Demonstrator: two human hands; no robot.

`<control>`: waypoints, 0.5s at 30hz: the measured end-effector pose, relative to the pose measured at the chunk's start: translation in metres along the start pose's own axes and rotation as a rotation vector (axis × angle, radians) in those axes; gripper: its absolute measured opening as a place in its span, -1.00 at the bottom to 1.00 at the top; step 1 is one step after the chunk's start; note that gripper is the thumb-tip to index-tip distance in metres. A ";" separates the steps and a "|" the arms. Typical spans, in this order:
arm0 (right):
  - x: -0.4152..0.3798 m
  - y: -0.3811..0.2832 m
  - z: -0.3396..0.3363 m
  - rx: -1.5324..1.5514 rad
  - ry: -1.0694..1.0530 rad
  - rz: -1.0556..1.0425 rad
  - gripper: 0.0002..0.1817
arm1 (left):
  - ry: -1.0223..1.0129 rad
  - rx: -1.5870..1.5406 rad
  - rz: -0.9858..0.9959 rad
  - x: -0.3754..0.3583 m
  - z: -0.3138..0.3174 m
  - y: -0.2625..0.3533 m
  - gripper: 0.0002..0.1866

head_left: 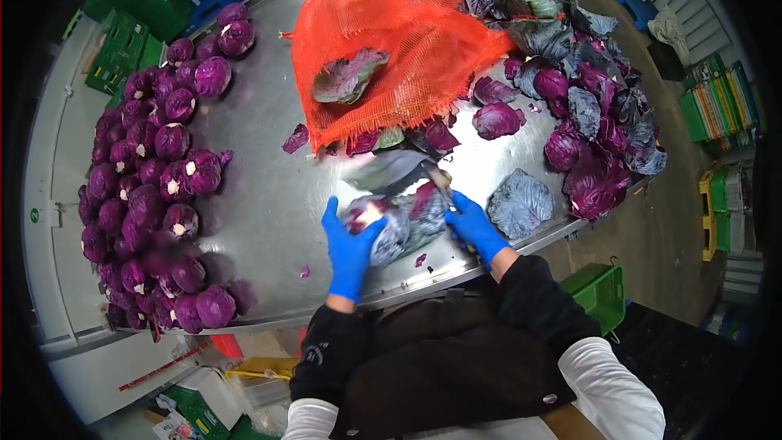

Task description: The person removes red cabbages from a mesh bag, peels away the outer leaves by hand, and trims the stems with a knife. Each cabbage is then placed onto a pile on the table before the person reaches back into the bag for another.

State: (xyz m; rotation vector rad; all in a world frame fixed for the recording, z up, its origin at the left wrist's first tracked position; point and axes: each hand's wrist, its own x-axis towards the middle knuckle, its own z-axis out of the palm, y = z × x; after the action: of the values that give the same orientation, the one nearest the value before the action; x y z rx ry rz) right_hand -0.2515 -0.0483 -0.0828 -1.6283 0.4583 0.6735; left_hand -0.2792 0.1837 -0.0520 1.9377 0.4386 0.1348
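My left hand, in a blue glove, grips a red cabbage from its left side, thumb and fingers spread round it. The cabbage's pale cut stem end faces up, and its outer leaves are greyish purple. My right hand, also gloved in blue, is closed round what looks like a knife, blurred and pointing away from me. Loose outer leaves lie just beyond the cabbage, smeared by motion. A single bluish leaf rests flat to the right of my right hand.
Trimmed red cabbages are heaped along the table's left side. A red mesh sack with a leaf on it lies at the back. Discarded leaves pile up on the right. The metal table has its edge close to my body.
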 end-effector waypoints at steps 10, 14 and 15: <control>0.011 -0.055 -0.146 -0.667 0.801 -0.433 -0.58 | -0.221 -0.407 -0.151 -0.017 -0.042 -0.026 -0.19; 0.015 -0.041 -0.051 -0.445 0.496 -1.076 -0.55 | -0.288 -0.289 -0.079 -0.015 -0.033 -0.024 -0.18; 0.024 -0.014 -0.021 -0.370 0.180 -0.532 -0.51 | -0.290 -0.274 -0.084 -0.015 -0.030 -0.024 -0.12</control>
State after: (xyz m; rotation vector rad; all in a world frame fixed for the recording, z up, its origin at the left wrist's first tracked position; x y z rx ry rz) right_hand -0.2212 -0.0652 -0.0868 -2.0612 0.0101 0.2152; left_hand -0.3073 0.2125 -0.0606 1.6347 0.2901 -0.1340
